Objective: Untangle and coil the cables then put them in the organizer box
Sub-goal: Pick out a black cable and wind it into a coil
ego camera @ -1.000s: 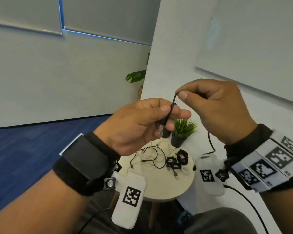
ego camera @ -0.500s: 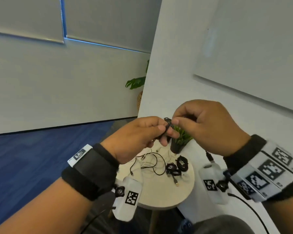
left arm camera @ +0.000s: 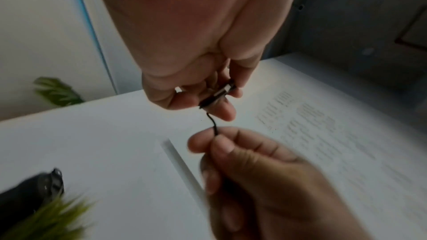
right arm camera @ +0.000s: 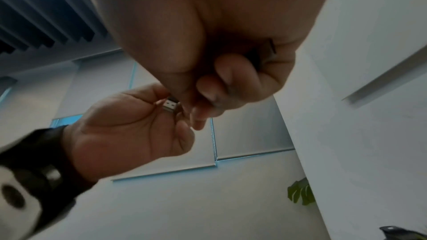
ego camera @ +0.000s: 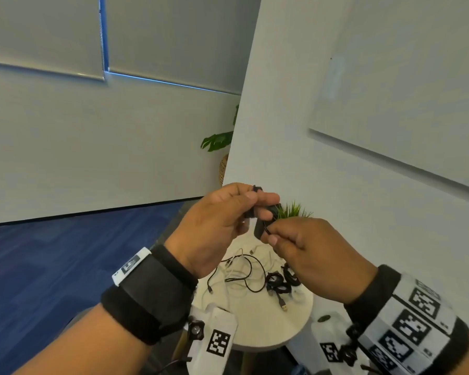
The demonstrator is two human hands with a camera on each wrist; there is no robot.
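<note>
Small round white table [ego camera: 257, 331] by a white wall. Above it, left hand [ego camera: 214, 226] pinches the USB plug [right arm camera: 170, 106] of a black cable [left arm camera: 213, 123]; right hand [ego camera: 317, 255] pinches the cord. Three coiled cables [ego camera: 280, 282] lie on the table; loose cables [ego camera: 241, 272] remain tangled. No organizer box visible.

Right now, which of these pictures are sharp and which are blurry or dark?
Head view: evenly lit, fairly sharp, walls bowed by the wide lens. Left wrist view: right hand and grass plant smeared by blur, corners darkened. Right wrist view: right hand shadowed, USB plug in left hand readable.
</note>
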